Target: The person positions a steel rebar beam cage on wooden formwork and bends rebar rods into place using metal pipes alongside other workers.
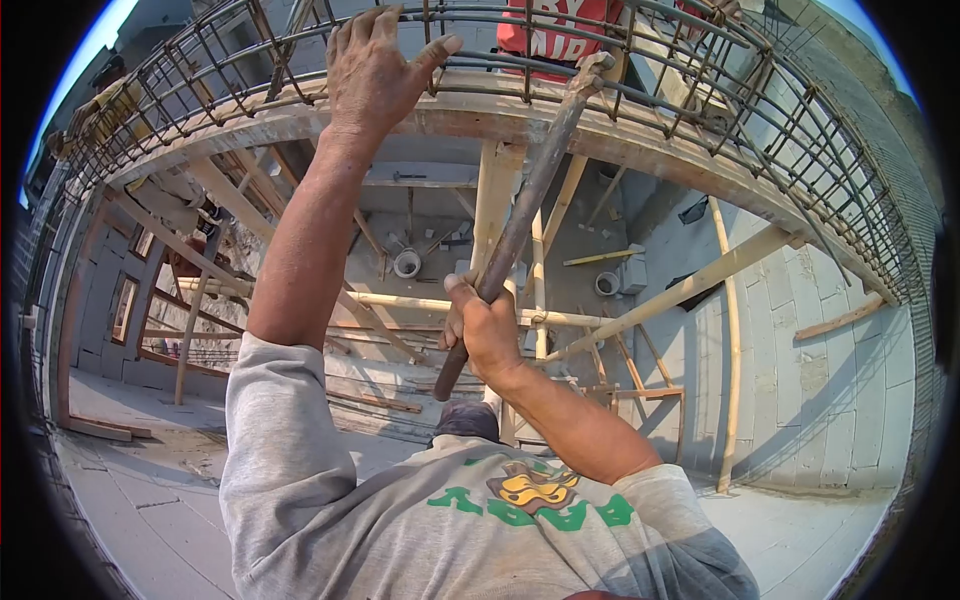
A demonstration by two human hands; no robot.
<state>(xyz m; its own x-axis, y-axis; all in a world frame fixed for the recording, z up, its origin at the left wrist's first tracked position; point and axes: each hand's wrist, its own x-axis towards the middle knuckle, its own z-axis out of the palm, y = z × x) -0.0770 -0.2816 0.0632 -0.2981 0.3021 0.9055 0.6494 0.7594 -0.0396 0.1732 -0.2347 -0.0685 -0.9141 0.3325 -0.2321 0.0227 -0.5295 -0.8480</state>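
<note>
My left hand [375, 75] lies on the upper bars of a rebar cage [480, 50], fingers stretched over the steel and thumb out to the right. Lower down, my right hand [487, 325] is wrapped round the handle of a long dark bar tool [535, 200]. The tool slants up and to the right, and its short knobbed head [592, 75] overlaps the cage bars. Just below the cage runs a curved-looking wooden formwork board [460, 122].
Someone in a red shirt [555, 40] is behind the cage; another person [185, 215] is below left. Wooden poles [728, 340] prop the formwork. Far below are buckets [407, 263] on the floor. Pale block walls [830, 380] rise on the right.
</note>
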